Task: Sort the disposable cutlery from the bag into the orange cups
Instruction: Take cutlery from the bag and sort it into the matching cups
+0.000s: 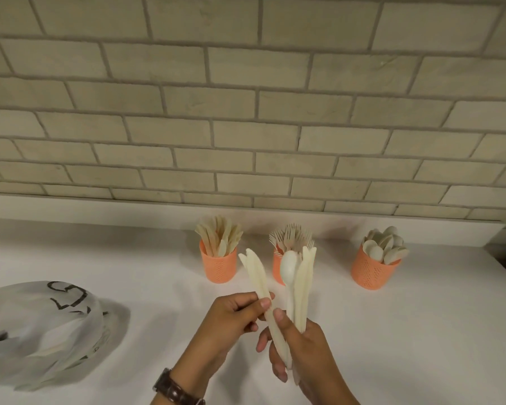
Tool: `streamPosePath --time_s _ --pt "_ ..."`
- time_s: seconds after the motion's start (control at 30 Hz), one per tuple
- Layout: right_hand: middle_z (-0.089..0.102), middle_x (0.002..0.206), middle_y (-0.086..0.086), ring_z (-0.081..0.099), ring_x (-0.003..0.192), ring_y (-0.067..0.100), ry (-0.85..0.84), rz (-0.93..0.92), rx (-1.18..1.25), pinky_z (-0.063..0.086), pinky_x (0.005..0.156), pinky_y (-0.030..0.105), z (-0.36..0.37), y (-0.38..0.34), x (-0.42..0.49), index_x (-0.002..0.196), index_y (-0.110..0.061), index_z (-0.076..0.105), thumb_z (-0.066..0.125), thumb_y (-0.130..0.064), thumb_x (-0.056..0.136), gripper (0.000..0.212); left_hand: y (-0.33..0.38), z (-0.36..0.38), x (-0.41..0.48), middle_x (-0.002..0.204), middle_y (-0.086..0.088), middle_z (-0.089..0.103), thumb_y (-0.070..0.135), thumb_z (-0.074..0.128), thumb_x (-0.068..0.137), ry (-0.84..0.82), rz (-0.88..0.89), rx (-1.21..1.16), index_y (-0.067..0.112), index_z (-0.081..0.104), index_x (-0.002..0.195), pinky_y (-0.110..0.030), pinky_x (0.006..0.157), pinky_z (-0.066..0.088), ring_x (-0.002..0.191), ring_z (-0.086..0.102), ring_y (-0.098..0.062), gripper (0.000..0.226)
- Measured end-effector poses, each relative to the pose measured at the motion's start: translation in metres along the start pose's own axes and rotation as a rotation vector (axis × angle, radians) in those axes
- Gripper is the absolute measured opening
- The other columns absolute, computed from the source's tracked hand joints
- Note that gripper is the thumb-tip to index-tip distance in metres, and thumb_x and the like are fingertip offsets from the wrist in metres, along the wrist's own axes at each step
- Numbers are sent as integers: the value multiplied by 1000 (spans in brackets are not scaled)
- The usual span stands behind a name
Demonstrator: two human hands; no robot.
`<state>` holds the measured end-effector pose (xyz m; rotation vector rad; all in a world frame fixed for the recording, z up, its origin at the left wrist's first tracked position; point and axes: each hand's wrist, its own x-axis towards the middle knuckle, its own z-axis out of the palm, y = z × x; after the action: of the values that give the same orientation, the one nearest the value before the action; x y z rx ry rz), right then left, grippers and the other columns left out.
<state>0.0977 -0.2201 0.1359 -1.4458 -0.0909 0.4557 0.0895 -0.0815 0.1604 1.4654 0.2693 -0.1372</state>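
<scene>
**Cutlery in both hands, three orange cups half filled**

Nearest the camera, a dark-banded watch (176, 390) sits on the left wrist. The left hand (234, 320) pinches the held knives (256, 276) between thumb and curled fingers; they are pale and slant up to the left. Their lower ends run down into the grasp of the right hand (301, 349). That hand's fingers are wrapped round an upright bundle (304, 285) of more pale pieces, with a white spoon (288, 266) at its front, bowl upward.

To the left, on the white worktop (392, 331), lies the bag (41, 331). It is crumpled translucent plastic with black markings, and what it holds cannot be made out.

Farther back, three orange perforated cups stand in a row near the worktop's rear edge, well apart from one another. The left cup (218, 266) is packed with tan knives (219, 236), blades up. The middle cup (277, 267), partly hidden behind the bundle, holds forks (289, 235), tines up. The right cup (373, 271) holds pale spoons (384, 244), bowls up.

Behind everything rises a wall (246, 112) of light brick.
</scene>
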Motion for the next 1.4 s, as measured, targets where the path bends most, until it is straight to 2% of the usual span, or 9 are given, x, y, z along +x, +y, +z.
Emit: streamPosePath --time_s 0.23,0.43,0.6,0.73,0.93,1.07,1.17,1.27,1.4 --pt "70 70 22 57 39 29 63 8 117 49 37 29 -6 -1 2 96 -1 67 50 -37 84 42 4 -8 5 66 -1 62 8 56 88 -26 -18 -214 10 74 90 -19 68 54 65 59 -10 18" --pt "59 55 11 31 27 16 182 47 10 21 37 17 -18 12 0 99 -7 65 52 -29 94 26 30 -57 50 69 6 69 6 55 89 379 283 -143 11 69 95 -17 69 55 62 62 -4 16" --pt "45 50 5 23 31 13 199 120 76 17 42 14 -18 13 2 101 -8 56 55 -29 92 22 29 -94 106 85 5 67 9 58 90 617 375 -16 14 67 100 -9 68 52 67 64 -2 15" --pt "44 51 6 25 32 13 188 148 169 19 41 12 -16 10 2 104 -16 50 47 -33 96 18 8 -98 140 79 -9 66 5 59 88 580 266 165 6 70 94 -24 72 48 77 59 -23 13" --pt "45 58 12 18 30 9 95 119 354 19 42 11 -18 9 5 101 -8 42 47 -24 85 23 -22 -103 154 78 -6 70 4 63 80 486 159 424 21 71 77 -27 77 45 83 63 -23 19" --pt "50 66 13 19 31 10 36 82 369 20 41 12 -19 7 5 95 -5 44 48 -26 73 31 -17 -105 150 103 -15 70 1 68 78 518 109 364 1 69 103 -26 87 41 104 63 -29 25" --pt "52 67 13 20 30 10 8 66 395 22 40 12 -18 6 2 91 -5 45 54 -20 76 23 -13 -98 120 119 -10 65 12 67 83 598 170 425 5 64 115 -25 92 37 114 57 -25 33" --pt "51 65 12 21 31 11 6 63 406 20 39 13 -15 4 -1 82 -7 45 55 -18 80 15 -13 -79 81 111 -6 69 14 66 84 595 208 283 21 70 99 -31 88 47 96 63 -20 17" --pt "48 62 10 20 32 11 34 69 412 16 40 13 -13 6 -4 82 -7 43 45 -12 92 11 -18 -34 23 76 12 73 15 69 81 377 148 164 32 72 73 -29 73 49 64 58 -6 19"
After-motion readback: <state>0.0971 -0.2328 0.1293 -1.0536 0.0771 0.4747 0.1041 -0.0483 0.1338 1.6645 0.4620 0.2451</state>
